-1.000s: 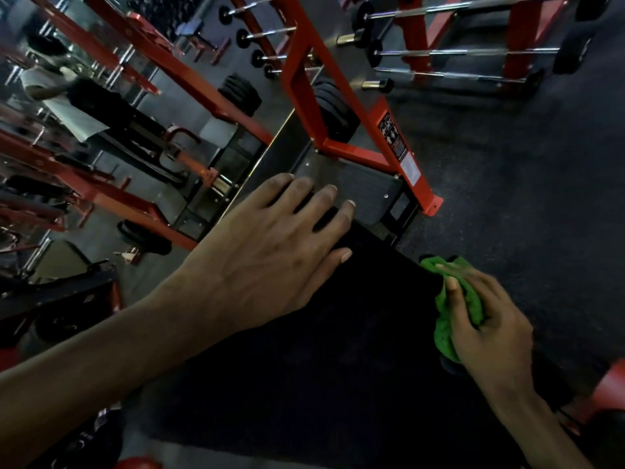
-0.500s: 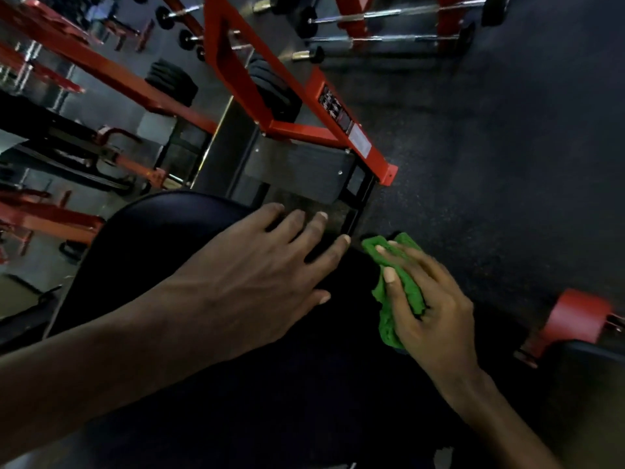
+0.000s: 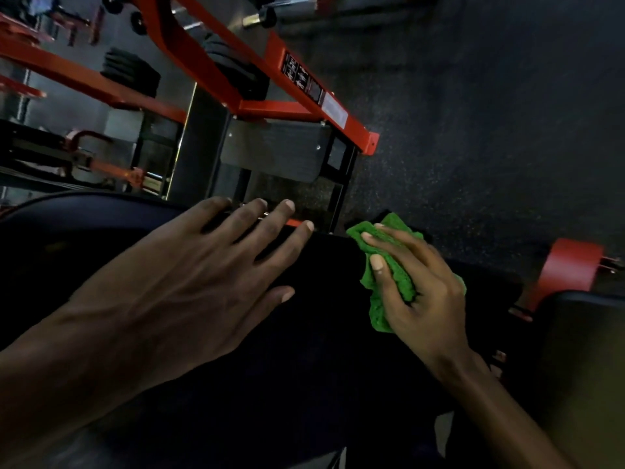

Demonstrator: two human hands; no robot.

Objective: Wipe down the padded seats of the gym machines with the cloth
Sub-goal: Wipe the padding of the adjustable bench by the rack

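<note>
Head view: a person leans over a black padded seat (image 3: 304, 367) of a red-framed gym machine (image 3: 304, 106), the left hand (image 3: 209, 275) spread flat on the pad with fingers straight and holding nothing, its fingertips reaching the far edge. The right hand (image 3: 416, 292) grips a bunched green cloth (image 3: 378, 309) and presses it onto the seat's far right corner. The risk from here appears to be patchy cleaning: the cloth is wadded small, so each pass likely covers only a narrow strip, and the area under the bracing left palm may be missed unless that hand is lifted clear. So near the edge, a stroke could also slip off the pad toward the dark rubber floor (image 3: 473, 130). The cloth sits under the right palm and fingers, its folds showing beside the thumb and past the fingertips, just to the right of the left hand and not touching it.
</note>
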